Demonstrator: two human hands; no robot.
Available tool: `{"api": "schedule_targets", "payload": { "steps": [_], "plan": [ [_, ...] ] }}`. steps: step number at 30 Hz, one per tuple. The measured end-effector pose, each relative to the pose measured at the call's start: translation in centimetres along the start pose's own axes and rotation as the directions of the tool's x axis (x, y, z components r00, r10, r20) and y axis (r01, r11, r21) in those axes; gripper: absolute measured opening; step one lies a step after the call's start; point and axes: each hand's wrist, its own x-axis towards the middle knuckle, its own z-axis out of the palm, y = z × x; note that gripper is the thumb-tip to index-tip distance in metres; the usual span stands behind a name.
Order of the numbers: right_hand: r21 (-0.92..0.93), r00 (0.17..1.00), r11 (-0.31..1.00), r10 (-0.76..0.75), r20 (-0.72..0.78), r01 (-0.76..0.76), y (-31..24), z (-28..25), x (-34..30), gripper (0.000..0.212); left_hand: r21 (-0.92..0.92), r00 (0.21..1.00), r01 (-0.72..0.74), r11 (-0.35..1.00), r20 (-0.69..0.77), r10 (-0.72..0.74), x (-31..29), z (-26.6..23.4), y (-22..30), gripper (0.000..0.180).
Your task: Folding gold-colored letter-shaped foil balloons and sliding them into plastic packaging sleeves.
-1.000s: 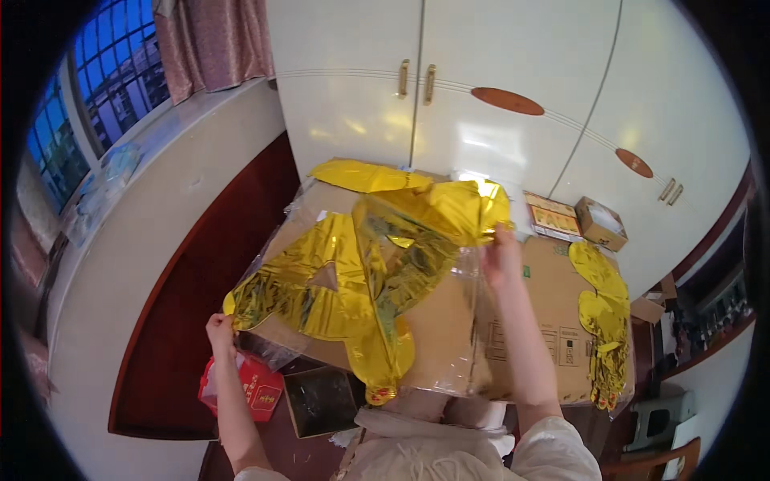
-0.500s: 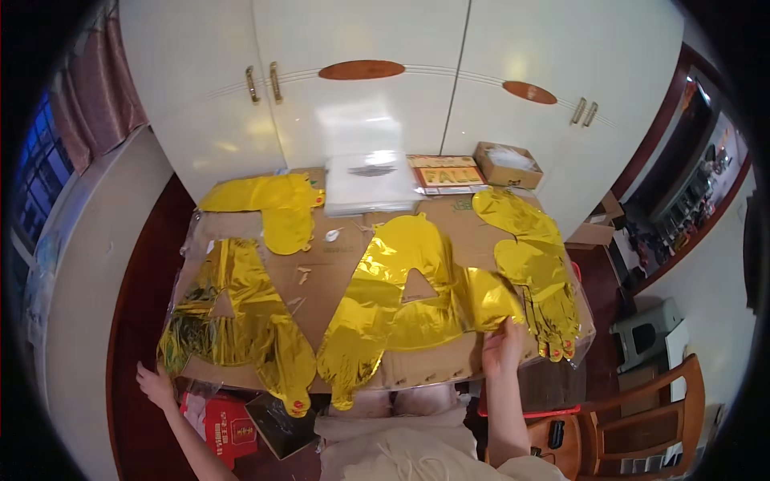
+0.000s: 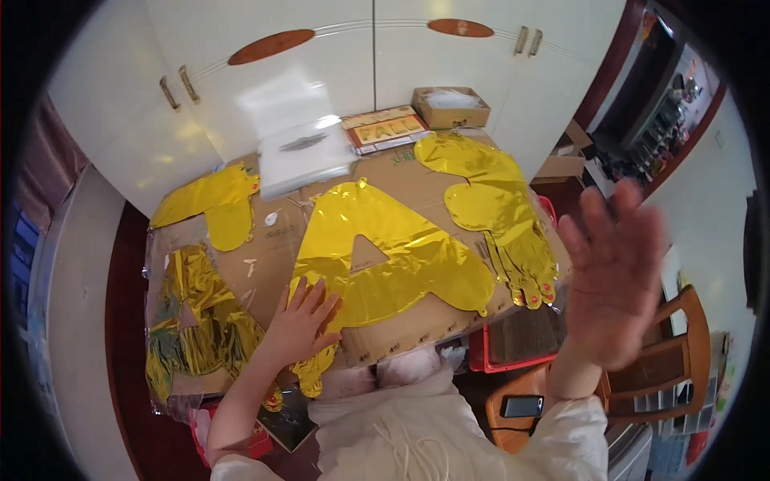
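An A-shaped gold foil balloon (image 3: 385, 280), flat and uninflated, lies in the middle of the cardboard-topped table (image 3: 281, 248). My left hand (image 3: 309, 321) rests on its left leg, fingers spread and palm down. Off the table's right side my right hand (image 3: 613, 276) is raised, fingers apart and somewhat blurred, with nothing in it. Several more crumpled, flat gold foil balloons (image 3: 196, 305) lie on the left, partly behind my left forearm. Another stack of gold foil balloons (image 3: 489, 204) is on the right, its lower ends gathered in narrow strips.
A gold foil balloon (image 3: 228, 216) lies at the far left, beside a stack of clear plastic sleeves (image 3: 309, 160). Behind are a printed orange packet (image 3: 385, 130) and a cardboard box (image 3: 451, 112) against white cabinets. A wooden chair (image 3: 666, 345) and a phone (image 3: 521, 406) are at right.
My right hand has let go of the middle balloon's right leg and risen to the right; that leg now lies flat. My left hand has come from the table's left edge onto the balloon.
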Motion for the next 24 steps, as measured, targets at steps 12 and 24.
{"api": "schedule_targets", "payload": {
  "steps": [12,24],
  "plan": [
    [0.063,0.926,0.993,-0.117,0.358,0.101,-3.8,2.6,6.8,0.073,0.115,0.964,0.261,0.958,0.009,-0.264,-0.5,1.0,2.5,0.079],
    [0.092,0.904,0.989,-0.145,0.402,0.118,-3.5,3.7,7.4,0.073,0.093,0.938,0.343,0.935,-0.097,-0.334,-1.3,1.9,3.4,0.077]
  ]
}}
